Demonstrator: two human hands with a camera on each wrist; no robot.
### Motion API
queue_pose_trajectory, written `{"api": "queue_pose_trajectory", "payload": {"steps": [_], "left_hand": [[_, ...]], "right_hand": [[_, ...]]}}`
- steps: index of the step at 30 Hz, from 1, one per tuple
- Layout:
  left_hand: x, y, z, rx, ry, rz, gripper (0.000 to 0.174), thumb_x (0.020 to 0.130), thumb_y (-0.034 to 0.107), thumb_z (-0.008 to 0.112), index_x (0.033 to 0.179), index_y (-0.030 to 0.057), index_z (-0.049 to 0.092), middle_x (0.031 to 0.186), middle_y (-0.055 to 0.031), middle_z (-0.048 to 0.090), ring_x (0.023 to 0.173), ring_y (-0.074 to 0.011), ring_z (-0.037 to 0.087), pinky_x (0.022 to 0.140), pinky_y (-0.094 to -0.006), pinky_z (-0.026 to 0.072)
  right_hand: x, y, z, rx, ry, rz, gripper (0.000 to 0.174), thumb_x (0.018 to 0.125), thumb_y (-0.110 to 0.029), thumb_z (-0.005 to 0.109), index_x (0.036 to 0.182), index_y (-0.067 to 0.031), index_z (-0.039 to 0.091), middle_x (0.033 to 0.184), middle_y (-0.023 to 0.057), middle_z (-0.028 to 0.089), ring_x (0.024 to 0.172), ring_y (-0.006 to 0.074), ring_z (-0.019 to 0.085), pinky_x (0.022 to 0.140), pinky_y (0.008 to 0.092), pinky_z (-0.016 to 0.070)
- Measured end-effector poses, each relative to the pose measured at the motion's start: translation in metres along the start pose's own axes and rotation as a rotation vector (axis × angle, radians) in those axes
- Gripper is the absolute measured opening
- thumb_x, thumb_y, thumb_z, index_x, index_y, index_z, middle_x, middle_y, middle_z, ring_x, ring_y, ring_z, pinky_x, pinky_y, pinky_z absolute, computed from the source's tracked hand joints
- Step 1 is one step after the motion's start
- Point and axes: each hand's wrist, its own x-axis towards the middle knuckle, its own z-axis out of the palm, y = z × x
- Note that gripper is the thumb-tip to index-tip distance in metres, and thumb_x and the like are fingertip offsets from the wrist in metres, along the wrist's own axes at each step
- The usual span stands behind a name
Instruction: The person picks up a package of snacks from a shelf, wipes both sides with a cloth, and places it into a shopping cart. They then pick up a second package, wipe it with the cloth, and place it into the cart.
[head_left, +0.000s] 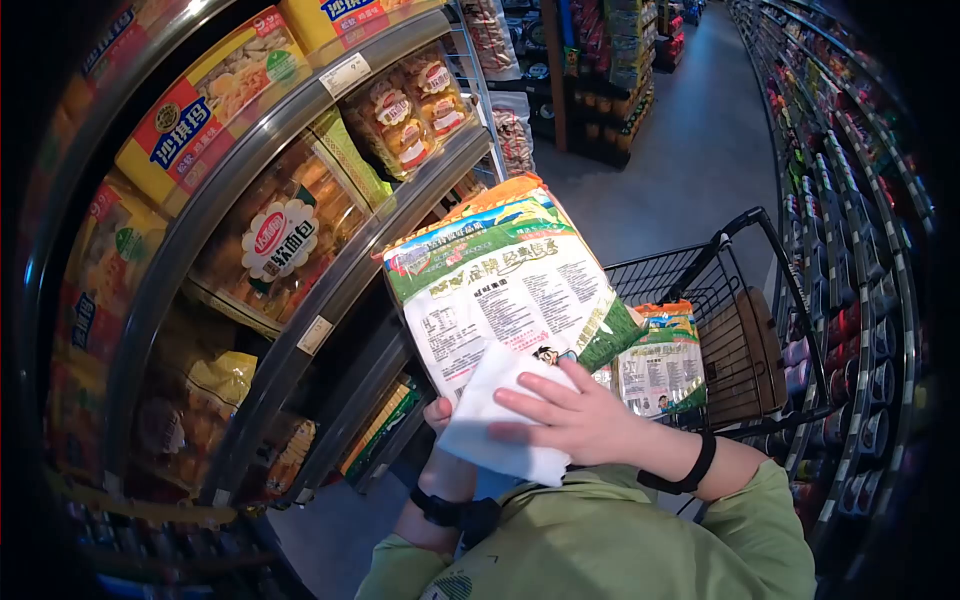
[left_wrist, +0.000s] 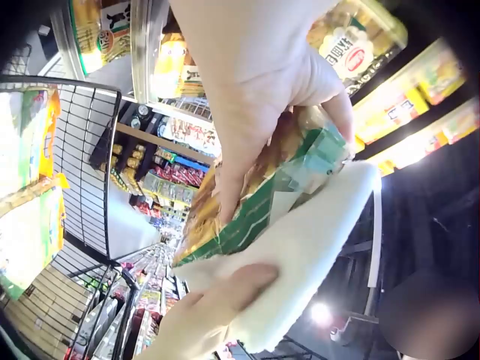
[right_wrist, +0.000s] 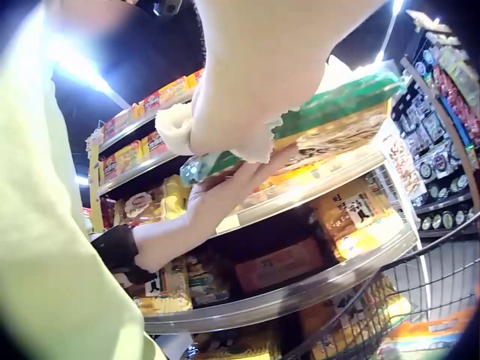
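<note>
A large white, green and orange snack bag [head_left: 500, 290] is held up in front of the body, its printed back facing the head camera. My left hand [left_wrist: 262, 90] grips it from beneath and at the side, thumb and fingers around it; in the head view the bag and cloth hide most of that hand. Over the bag's lower part lies a folded white cloth [head_left: 495, 415]. With fingers stretched out and spread, my right hand [head_left: 560, 415] presses the cloth against the bag.
At the left, curved shelves [head_left: 330, 230] carry packaged bread and yellow boxes [head_left: 200, 110]. A black wire shopping cart [head_left: 690, 270] stands right of the bag, with a similar snack bag [head_left: 660, 365] in it. Beyond runs a grey aisle floor [head_left: 670, 150], bordered by stocked shelves [head_left: 850, 230].
</note>
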Motion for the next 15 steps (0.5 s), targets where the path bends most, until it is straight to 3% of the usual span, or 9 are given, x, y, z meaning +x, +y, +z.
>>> {"api": "queue_pose_trajectory", "payload": {"steps": [3, 4, 7, 8, 13, 15], "left_hand": [[0.006, 0.009, -0.022, 0.238, -0.071, 0.144, 0.108, 0.062, 0.051, 0.075, 0.140, -0.0020, 0.023, 0.136, -0.0230, 0.039, 0.120, -0.0352, 0.046, 0.100, -0.0457, 0.0413], [0.008, 0.007, -0.015, 0.040, -0.014, 0.209, 0.104, 0.051, 0.028, 0.072, 0.139, -0.0026, 0.026, 0.133, -0.0240, 0.042, 0.119, -0.0385, 0.046, 0.101, -0.0487, 0.0395], [-0.005, 0.014, -0.041, -0.004, -0.032, 0.121, 0.103, 0.049, 0.021, 0.070, 0.139, -0.0026, 0.026, 0.131, -0.0236, 0.044, 0.116, -0.0385, 0.049, 0.097, -0.0480, 0.0437], [-0.006, 0.014, -0.048, -0.051, -0.120, 0.076, 0.102, 0.048, 0.017, 0.068, 0.139, -0.0027, 0.026, 0.130, -0.0231, 0.046, 0.114, -0.0384, 0.052, 0.094, -0.0478, 0.0461], [-0.006, 0.009, -0.017, -0.030, -0.041, 0.090, 0.102, 0.046, 0.013, 0.066, 0.139, -0.0023, 0.028, 0.131, -0.0236, 0.045, 0.115, -0.0377, 0.052, 0.096, -0.0470, 0.0450], [-0.006, 0.007, -0.017, 0.023, -0.100, -0.011, 0.103, 0.045, 0.012, 0.066, 0.140, -0.0002, 0.028, 0.134, -0.0206, 0.044, 0.120, -0.0347, 0.049, 0.102, -0.0453, 0.0401]], "right_hand": [[-0.014, 0.018, -0.007, -0.111, -0.030, -0.004, 0.063, 0.070, -0.018, 0.061, 0.131, -0.0300, 0.048, 0.142, 0.0039, 0.039, 0.129, 0.0231, 0.038, 0.107, 0.0529, 0.0179], [-0.020, 0.026, -0.007, -0.058, -0.025, 0.133, 0.066, 0.071, -0.018, 0.062, 0.134, -0.0275, 0.044, 0.144, 0.0055, 0.036, 0.131, 0.0250, 0.036, 0.107, 0.0548, 0.0183], [-0.038, 0.058, -0.004, -0.025, -0.017, 0.447, 0.065, 0.077, -0.019, 0.063, 0.138, -0.0206, 0.040, 0.146, 0.0106, 0.032, 0.134, 0.0313, 0.030, 0.107, 0.0572, 0.0149], [-0.042, 0.067, -0.003, -0.023, -0.025, 0.506, 0.066, 0.077, -0.018, 0.062, 0.139, -0.0173, 0.038, 0.146, 0.0133, 0.030, 0.135, 0.0336, 0.029, 0.108, 0.0566, 0.0133], [-0.024, 0.056, -0.010, 0.096, 0.020, 0.547, 0.071, 0.076, -0.014, 0.062, 0.141, -0.0173, 0.034, 0.148, 0.0147, 0.025, 0.137, 0.0348, 0.025, 0.109, 0.0556, 0.0119], [-0.004, 0.039, -0.021, 0.151, -0.100, 0.390, 0.073, 0.076, -0.017, 0.062, 0.142, -0.0143, 0.031, 0.150, 0.0166, 0.021, 0.137, 0.0359, 0.022, 0.110, 0.0547, 0.0106]]}}
